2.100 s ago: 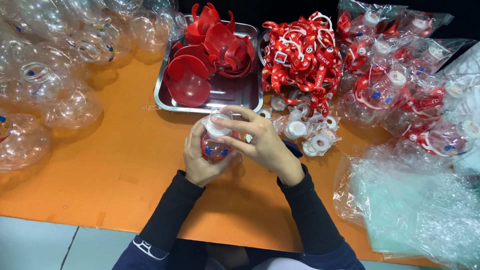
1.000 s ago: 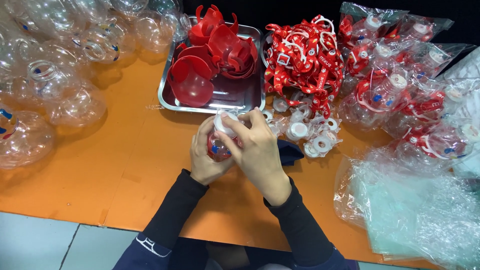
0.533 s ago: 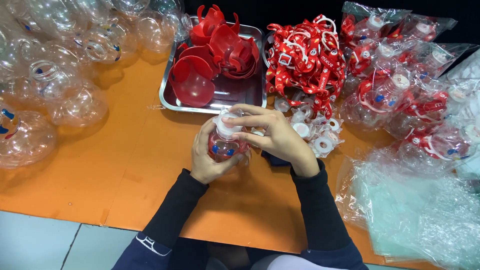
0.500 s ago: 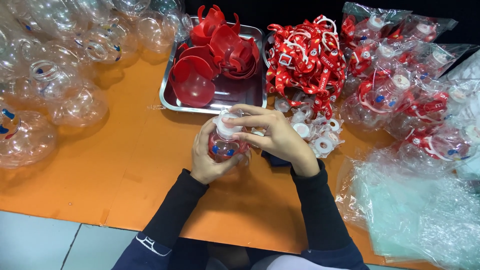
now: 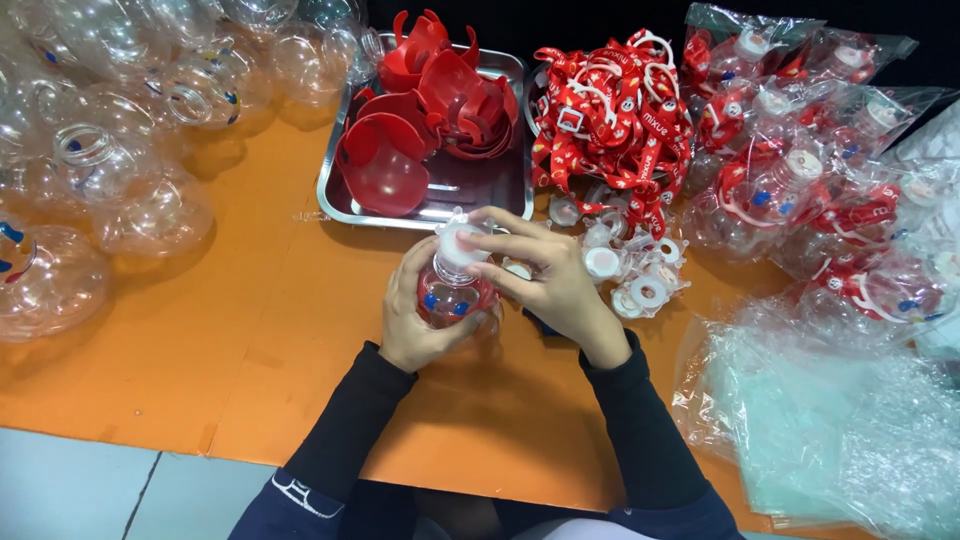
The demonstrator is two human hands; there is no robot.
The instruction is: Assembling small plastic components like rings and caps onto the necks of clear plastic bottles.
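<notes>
the left hand (image 5: 418, 318) is wrapped around a small round clear plastic bottle with a red base (image 5: 452, 292), fingers curled under and behind its glossy belly, gripping it just above the orange tabletop (image 5: 250, 330). the right hand (image 5: 552, 283) comes in from the other side, thumb and fingers pinched closed on the bottle's white round plastic cap (image 5: 457, 243). the bottle sits just in front of the shiny rectangular metal tray (image 5: 425, 208), near its front rim. inside the tray lie smooth red plastic cup-shaped shells (image 5: 425, 120), nested and tumbled. right of the tray is a tangled heap of red printed fabric straps with white buckles (image 5: 610, 120), and just in front of that heap a scatter of loose white ring-shaped caps (image 5: 630, 275). left of the tray, a crowd of clear bulbous empty plastic bottles (image 5: 120, 150) catches the light. far right of the tray lie finished bottles in crinkly transparent bags (image 5: 820, 180), and a soft stack of clear film bags (image 5: 840, 430) in front of them.
</notes>
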